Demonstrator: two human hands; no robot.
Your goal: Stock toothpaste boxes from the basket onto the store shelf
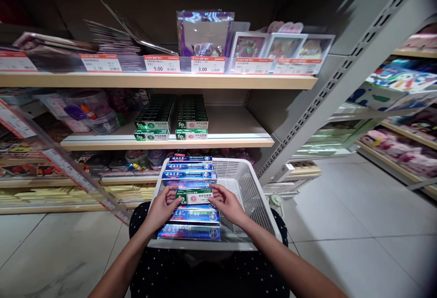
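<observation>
Here's the left hand [168, 201] pinching the left end of a green-and-white box [194, 197], the right hand [226, 201] gripping its right end, the pair holding it above a row of blue boxes [189, 232] in the white basket [251, 191]! On the far shelf [235, 125], two stacks of similar green boxes [191, 118] stand side by side.

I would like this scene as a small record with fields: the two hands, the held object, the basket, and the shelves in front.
Left hand: holds the left end of the Doc.Golden box
Right hand: holds the right end
Held object: green-and-white Doc.Golden box, above blue boxes
Basket: white plastic basket on the lap; blue boxes along its left side
Middle shelf: two groups of Doc.Golden boxes, side by side
Upper shelf: price labels, including 5.00 and 3.00
</observation>
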